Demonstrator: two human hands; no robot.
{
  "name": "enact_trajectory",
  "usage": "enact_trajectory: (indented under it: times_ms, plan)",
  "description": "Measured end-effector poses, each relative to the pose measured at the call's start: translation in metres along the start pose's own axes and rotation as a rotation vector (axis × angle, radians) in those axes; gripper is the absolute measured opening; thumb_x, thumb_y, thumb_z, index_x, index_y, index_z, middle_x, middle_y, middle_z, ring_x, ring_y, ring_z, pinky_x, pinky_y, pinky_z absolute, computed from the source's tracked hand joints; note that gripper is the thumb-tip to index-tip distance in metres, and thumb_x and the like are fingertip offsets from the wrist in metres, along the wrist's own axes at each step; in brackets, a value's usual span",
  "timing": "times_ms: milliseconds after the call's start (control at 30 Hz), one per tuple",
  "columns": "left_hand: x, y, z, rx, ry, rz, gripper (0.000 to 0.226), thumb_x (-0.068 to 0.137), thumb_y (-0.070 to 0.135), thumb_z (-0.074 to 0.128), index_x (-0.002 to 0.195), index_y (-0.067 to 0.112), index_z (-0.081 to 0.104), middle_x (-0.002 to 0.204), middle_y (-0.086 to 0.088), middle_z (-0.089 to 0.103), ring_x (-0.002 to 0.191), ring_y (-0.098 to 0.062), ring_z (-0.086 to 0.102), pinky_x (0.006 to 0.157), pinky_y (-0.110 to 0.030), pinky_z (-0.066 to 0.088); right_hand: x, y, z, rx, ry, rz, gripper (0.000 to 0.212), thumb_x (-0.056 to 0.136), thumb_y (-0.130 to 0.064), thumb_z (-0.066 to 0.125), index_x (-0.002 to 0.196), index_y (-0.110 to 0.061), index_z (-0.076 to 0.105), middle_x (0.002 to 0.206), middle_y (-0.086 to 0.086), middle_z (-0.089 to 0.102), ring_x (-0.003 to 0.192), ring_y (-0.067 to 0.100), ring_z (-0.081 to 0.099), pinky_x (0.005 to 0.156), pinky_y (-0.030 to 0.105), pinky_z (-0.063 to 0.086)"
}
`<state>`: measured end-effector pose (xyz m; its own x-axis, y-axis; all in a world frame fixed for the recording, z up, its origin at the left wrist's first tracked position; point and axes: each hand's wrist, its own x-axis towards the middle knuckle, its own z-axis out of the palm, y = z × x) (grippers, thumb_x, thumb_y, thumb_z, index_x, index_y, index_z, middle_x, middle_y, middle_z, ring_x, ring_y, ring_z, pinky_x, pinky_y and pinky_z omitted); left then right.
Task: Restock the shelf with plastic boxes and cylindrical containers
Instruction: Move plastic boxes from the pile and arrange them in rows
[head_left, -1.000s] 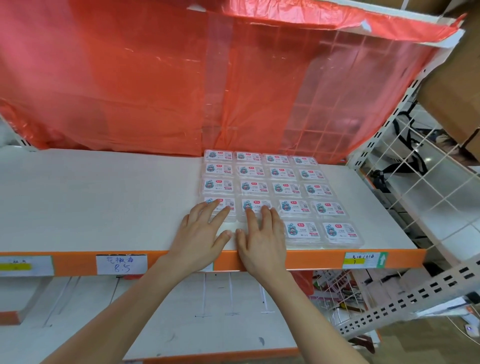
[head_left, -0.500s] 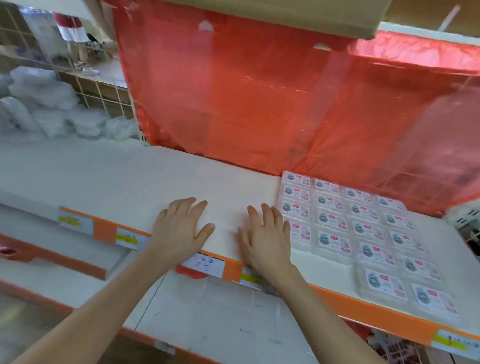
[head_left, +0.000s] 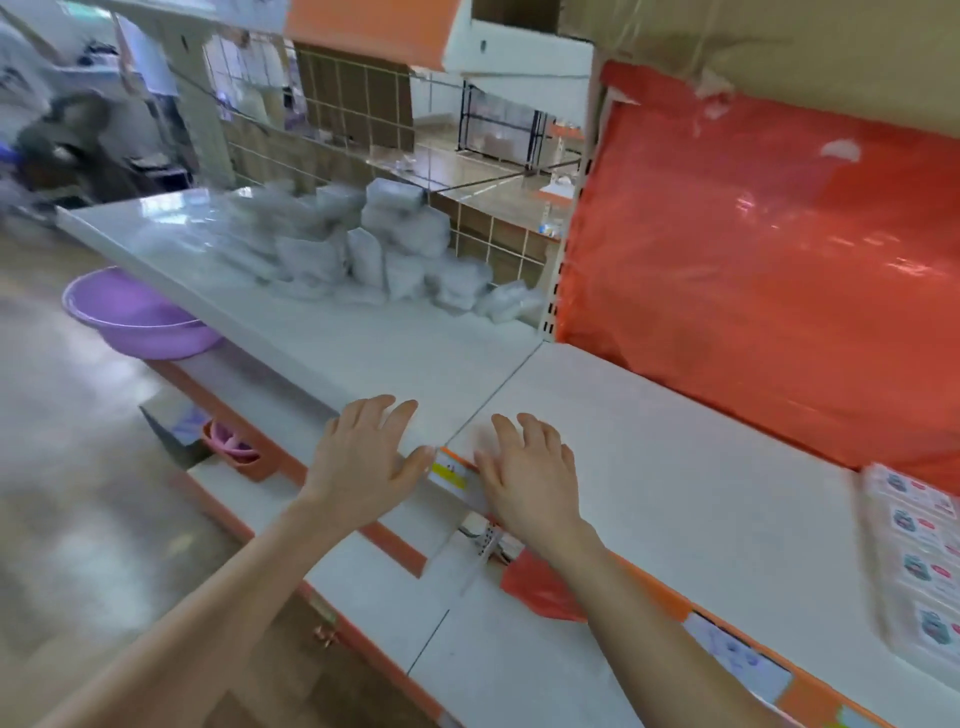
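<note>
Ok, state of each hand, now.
Left hand: open, fingers spread, holding nothing, at the shelf front edge.
Right hand: open, holding nothing, over that shelf.

Both hands are bare. My left hand (head_left: 363, 462) shows four fingers and a thumb, all slender. My right hand (head_left: 530, 478) has the same slender build, and its fingertips (head_left: 525, 422) are smeared by motion blur. My left forearm (head_left: 208, 613) is uncovered from the wrist to the lower frame edge. My right forearm (head_left: 649, 623) is uncovered over the same span. The nails appear trimmed short, though the blur leaves this uncertain. Each wrist narrows where it meets the hand.
</note>
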<state>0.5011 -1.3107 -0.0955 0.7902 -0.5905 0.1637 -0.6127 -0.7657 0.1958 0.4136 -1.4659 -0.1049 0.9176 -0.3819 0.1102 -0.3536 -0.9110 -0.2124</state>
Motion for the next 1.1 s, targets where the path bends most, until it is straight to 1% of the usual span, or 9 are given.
enact_trajectory:
  times_ms: [67,133,233,400,567,800,967,1033,1100]
  plan:
    - [0.006,-0.034,-0.003,0.007,0.002,-0.003,0.064,0.089,0.058,0.029,0.141,0.021,0.033,0.146,-0.005,0.033,0.133,-0.022,0.028,0.104,-0.035,0.028,0.016,-0.03,0.009,0.013,-0.004,-0.024,0.048,0.095,-0.041,0.035,0.138,-0.02,0.033,0.141,0.007,0.035,0.13,0.027,0.028,0.101,0.04,0.028]
    - [0.009,-0.063,-0.007,0.008,0.01,-0.009,0.057,0.092,0.051,0.037,0.141,0.021,0.033,0.146,-0.004,0.034,0.134,-0.024,0.029,0.105,-0.038,0.028,0.031,-0.056,0.017,0.018,-0.004,-0.051,0.047,0.096,-0.042,0.035,0.138,-0.02,0.034,0.14,0.008,0.035,0.13,0.027,0.028,0.101,0.04,0.029]
    - [0.013,-0.104,-0.014,0.016,0.006,-0.041,0.057,0.092,0.051,0.038,0.14,0.022,0.034,0.145,-0.003,0.035,0.134,-0.024,0.031,0.106,-0.039,0.029,0.053,-0.092,0.026,0.025,-0.015,-0.087,0.047,0.096,-0.042,0.034,0.137,-0.02,0.034,0.139,0.007,0.036,0.129,0.027,0.03,0.101,0.039,0.029]
    - [0.024,-0.154,-0.017,-0.001,0.028,-0.092,0.054,0.091,0.049,0.041,0.137,0.021,0.04,0.141,-0.002,0.042,0.131,-0.025,0.035,0.105,-0.041,0.032,0.087,-0.137,0.041,0.054,-0.037,-0.153,0.046,0.097,-0.04,0.035,0.138,-0.019,0.035,0.14,0.007,0.037,0.129,0.027,0.03,0.1,0.039,0.029]
    - [0.046,-0.19,-0.012,-0.043,0.037,-0.142,0.053,0.09,0.048,0.042,0.135,0.02,0.043,0.14,-0.003,0.043,0.129,-0.027,0.035,0.104,-0.043,0.031,0.129,-0.168,0.056,0.085,-0.041,-0.189,0.042,0.096,-0.036,0.036,0.132,-0.017,0.041,0.133,0.007,0.043,0.123,0.027,0.036,0.097,0.038,0.031]
    - [0.108,-0.229,-0.01,-0.052,0.029,-0.151,0.057,0.091,0.049,0.041,0.141,0.021,0.035,0.144,-0.006,0.037,0.133,-0.026,0.03,0.103,-0.04,0.03,0.208,-0.199,0.066,0.092,0.009,-0.228,0.044,0.095,-0.036,0.038,0.134,-0.016,0.039,0.134,0.007,0.042,0.124,0.027,0.035,0.095,0.037,0.033]
    - [0.161,-0.254,-0.012,-0.043,0.039,-0.126,0.056,0.093,0.049,0.038,0.141,0.021,0.033,0.145,-0.004,0.035,0.134,-0.024,0.028,0.103,-0.037,0.029,0.274,-0.205,0.058,0.102,0.087,-0.176,0.041,0.093,-0.031,0.041,0.131,-0.015,0.042,0.131,0.008,0.045,0.117,0.027,0.04,0.091,0.036,0.036]
    - [0.18,-0.261,-0.011,-0.043,0.04,-0.106,0.056,0.093,0.049,0.037,0.142,0.022,0.032,0.146,-0.003,0.033,0.134,-0.023,0.028,0.103,-0.036,0.029,0.297,-0.207,0.056,0.084,0.113,-0.153,0.042,0.093,-0.029,0.041,0.132,-0.013,0.039,0.133,0.01,0.043,0.116,0.029,0.04,0.089,0.037,0.036]
    - [0.196,-0.265,-0.012,-0.048,0.045,-0.087,0.056,0.093,0.049,0.036,0.142,0.023,0.03,0.146,-0.003,0.032,0.133,-0.023,0.027,0.103,-0.036,0.029,0.317,-0.209,0.055,0.051,0.098,-0.14,0.051,0.094,-0.029,0.041,0.141,-0.013,0.029,0.14,0.011,0.035,0.122,0.03,0.035,0.093,0.039,0.035]
